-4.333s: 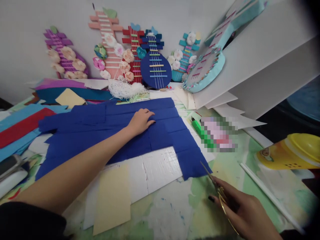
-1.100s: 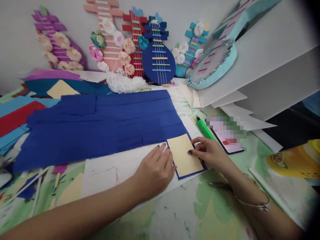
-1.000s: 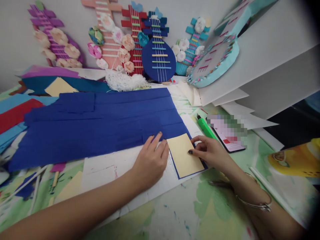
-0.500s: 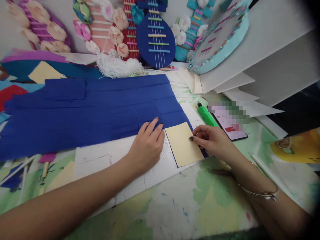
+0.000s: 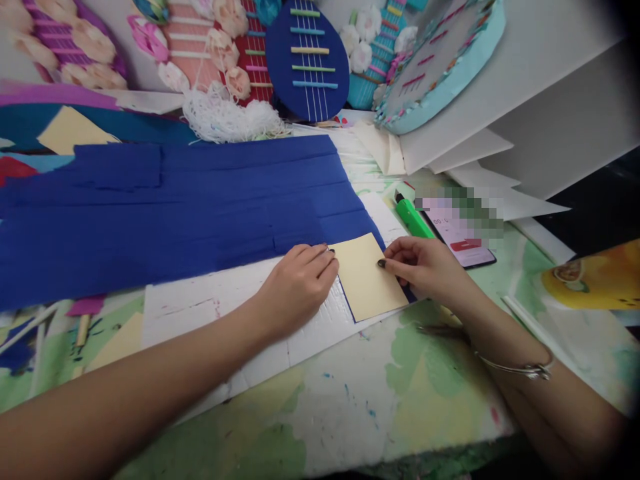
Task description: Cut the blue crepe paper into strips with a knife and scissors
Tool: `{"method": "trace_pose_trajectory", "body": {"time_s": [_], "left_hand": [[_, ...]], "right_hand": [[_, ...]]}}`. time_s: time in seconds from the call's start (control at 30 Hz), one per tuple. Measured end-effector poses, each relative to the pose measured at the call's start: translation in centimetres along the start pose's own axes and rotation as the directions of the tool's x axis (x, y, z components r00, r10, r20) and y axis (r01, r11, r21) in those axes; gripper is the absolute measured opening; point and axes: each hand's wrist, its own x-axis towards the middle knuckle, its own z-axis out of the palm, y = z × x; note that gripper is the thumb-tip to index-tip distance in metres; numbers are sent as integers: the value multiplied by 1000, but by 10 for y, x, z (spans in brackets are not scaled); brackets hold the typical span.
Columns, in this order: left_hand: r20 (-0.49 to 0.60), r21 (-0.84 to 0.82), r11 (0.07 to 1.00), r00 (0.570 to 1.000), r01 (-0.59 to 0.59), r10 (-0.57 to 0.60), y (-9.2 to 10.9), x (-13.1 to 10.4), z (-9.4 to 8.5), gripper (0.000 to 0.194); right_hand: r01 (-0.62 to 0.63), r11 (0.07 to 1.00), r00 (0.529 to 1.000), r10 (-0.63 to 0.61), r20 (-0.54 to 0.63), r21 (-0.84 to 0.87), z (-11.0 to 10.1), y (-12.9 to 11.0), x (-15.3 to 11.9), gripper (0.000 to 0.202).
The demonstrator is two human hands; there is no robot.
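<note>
A pale yellow square card [image 5: 367, 283] lies on the right end of a large blue sheet [image 5: 210, 207], with thin blue edges showing along its left side. My right hand [image 5: 423, 267] pinches the card's right edge between thumb and fingers. At the card's upper left corner rests my left hand [image 5: 303, 287], its fingers bent and close together, fingertips touching the corner; whether they grip it is hard to make out. Beneath the sheet and the card is a white board [image 5: 200, 307].
A green cutter [image 5: 413, 217] and a phone [image 5: 463, 233] lie right of the sheet. Decorated lute-shaped crafts [image 5: 307, 60] and white string [image 5: 233, 120] stand behind. Scissors [image 5: 443, 330] are partly under my right forearm. A yellow packet [image 5: 595, 277] is at far right.
My left hand has moved slightly right, and its spread fingers have drawn together at the card's corner. My right hand keeps its pinch. The whole view has shifted a little.
</note>
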Motion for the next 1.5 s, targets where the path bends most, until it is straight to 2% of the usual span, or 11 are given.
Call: {"method": "trace_pose_trajectory", "body": {"time_s": [0.67,1.33,1.5], "left_hand": [[23,-44,999,1000,21,-20,0,-1,0,30],[-32,-20,1000,999,-8,8,-1,-1,2,26],[-41,-31,999,999,-22,21,0,0,1,26]], "right_hand": [[34,999,999,-34,5,8,1,2,1,12],[47,999,999,-47,7,-25,0,1,0,13],[83,994,997,-83,10,-69,0,3,1,10]]}}
